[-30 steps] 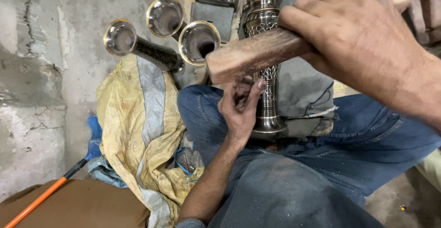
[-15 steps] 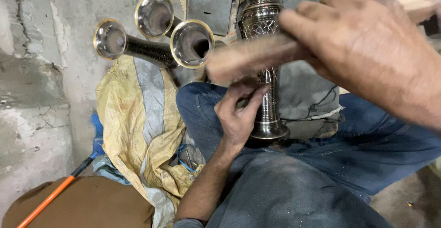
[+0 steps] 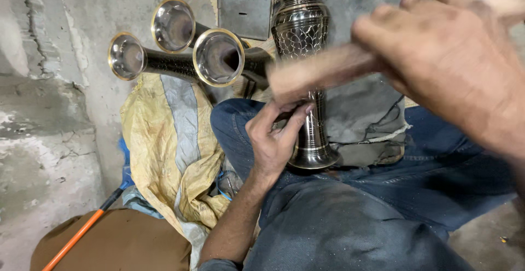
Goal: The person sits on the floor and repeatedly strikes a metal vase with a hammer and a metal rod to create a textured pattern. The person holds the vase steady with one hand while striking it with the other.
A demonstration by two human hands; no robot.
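Cracked concrete floor is lying around | engraved metal vase (image 3: 309, 85) at 12 o'clock is being pinched by left hand (image 3: 273, 137) | right hand (image 3: 448, 63) is being closed around blurred wooden mallet (image 3: 322, 71) | fingers (image 3: 295, 115) are likely being risked under a mis-strike.

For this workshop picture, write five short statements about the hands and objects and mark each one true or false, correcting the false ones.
1. The right hand holds a wooden mallet. True.
2. The left hand rests flat on the floor. False: it grips the stem of the dark engraved metal vase.
3. Three flared metal vases lie behind the yellow sack. True.
4. The vase in hand lies on its side. False: it stands upright.
5. The tool handle at lower left is green. False: orange.
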